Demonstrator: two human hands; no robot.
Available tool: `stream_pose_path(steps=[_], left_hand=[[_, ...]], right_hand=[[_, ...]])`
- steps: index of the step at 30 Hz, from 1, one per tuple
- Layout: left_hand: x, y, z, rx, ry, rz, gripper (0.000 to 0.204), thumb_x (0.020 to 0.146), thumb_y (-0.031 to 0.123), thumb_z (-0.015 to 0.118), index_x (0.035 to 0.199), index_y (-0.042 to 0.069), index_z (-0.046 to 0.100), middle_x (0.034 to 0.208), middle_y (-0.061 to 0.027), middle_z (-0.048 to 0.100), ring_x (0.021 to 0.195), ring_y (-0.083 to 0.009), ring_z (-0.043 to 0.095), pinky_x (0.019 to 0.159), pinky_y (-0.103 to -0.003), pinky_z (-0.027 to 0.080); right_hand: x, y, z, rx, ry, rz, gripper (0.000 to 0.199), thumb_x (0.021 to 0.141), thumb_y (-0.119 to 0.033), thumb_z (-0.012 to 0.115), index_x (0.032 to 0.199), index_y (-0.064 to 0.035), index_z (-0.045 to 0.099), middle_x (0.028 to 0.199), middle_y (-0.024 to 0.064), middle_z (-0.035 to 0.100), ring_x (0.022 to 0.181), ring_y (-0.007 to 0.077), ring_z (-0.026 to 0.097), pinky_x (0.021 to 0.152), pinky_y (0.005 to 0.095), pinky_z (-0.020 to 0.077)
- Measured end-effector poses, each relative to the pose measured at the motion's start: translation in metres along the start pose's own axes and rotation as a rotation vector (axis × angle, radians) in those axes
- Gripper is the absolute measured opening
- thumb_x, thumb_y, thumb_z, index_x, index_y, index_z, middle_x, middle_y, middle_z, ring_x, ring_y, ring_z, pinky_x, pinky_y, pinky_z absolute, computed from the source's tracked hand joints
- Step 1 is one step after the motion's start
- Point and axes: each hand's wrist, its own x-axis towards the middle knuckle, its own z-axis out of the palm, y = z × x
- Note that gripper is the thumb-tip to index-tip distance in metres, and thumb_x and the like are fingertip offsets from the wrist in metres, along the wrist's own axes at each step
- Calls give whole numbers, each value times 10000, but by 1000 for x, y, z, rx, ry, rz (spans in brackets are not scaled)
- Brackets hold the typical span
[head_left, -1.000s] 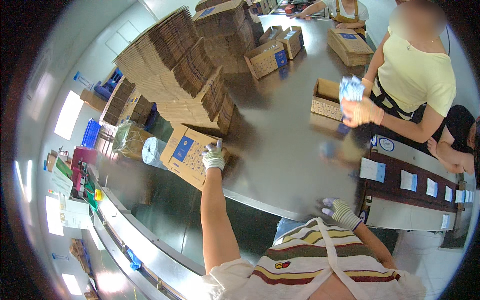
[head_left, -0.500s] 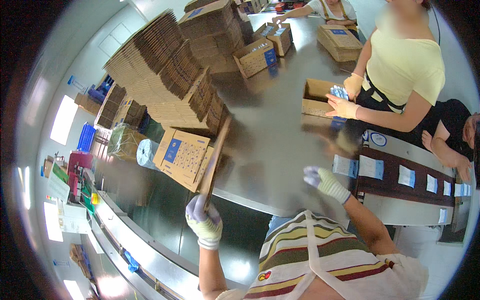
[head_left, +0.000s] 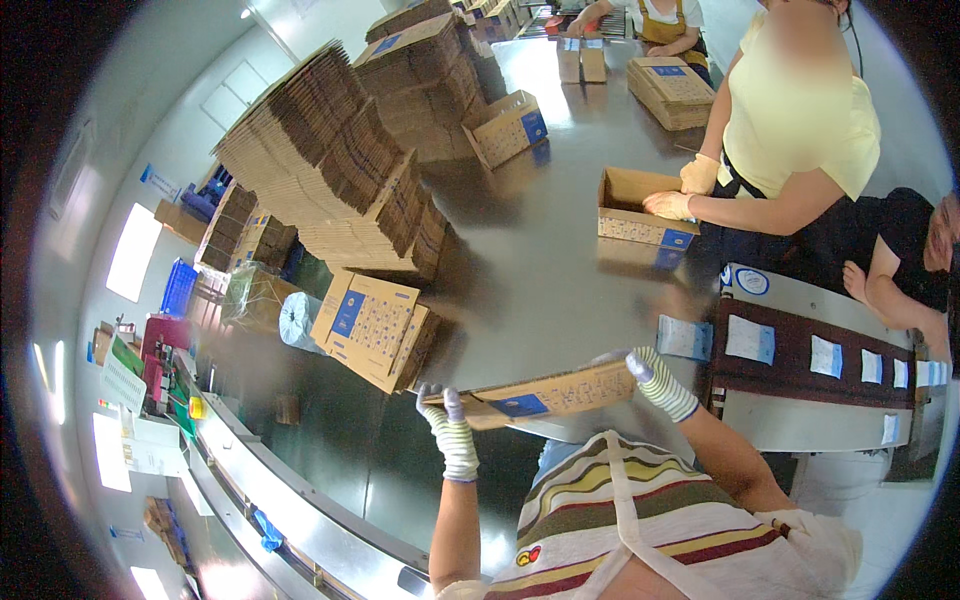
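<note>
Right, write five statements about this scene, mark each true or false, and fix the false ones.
1. The left hand and right hand are at opposite ends of the carton. True.
2. Both hands are bare. False: they wear striped gloves.
3. The yellow-shirted co-worker has a hand at the open box. True.
4. The packets on the belt are red. False: they are white and blue.
5. The roll is right of that box. False: it is left of it.
</note>
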Motion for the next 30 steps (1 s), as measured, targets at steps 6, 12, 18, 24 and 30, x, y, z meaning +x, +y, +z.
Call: stream_pose_path(steps=[6,12,18,24,30], left_hand=[[4,6,23,-84,-302,-182,615,812,187,689,1288,100,309,1144,-78,441,1037,-187,436,909,-329,375],[19,-61,0,77,-853,-190,735,750,-40,487,1406,106,190,1300,-137,412,1177,-244,419,969,-357,382],[28,-109,-15,467,-696,-27,918,651,-107,583,1436,132,172,1341,-228,367,1202,-349,410,1018,-354,361],[3,-43,16,1236,-606,393,683,799,94,568,1379,-24,227,1272,-311,399,1137,-423,449,984,-397,382],[-48,-16,30,1348,-548,409,771,855,324,553,1357,-115,166,1227,-318,452,1037,-396,543,859,-398,480]], right_hand=[[3,6,-14,-44,92,72,487,897,-448,484,1103,-25,611,1030,98,648,963,169,582,844,328,447],[7,24,9,-766,171,25,590,941,-366,385,1364,31,280,1371,266,336,1273,364,346,1064,394,274],[-3,-11,12,-1192,-84,-117,542,884,-384,470,1184,68,466,1120,276,515,1001,393,528,890,458,418],[-5,-15,12,-1147,-250,-58,569,857,-492,462,862,50,635,900,263,595,895,396,565,834,446,442],[5,14,13,-1272,-310,-258,660,871,-539,382,679,26,664,903,252,602,862,398,565,807,474,439]])
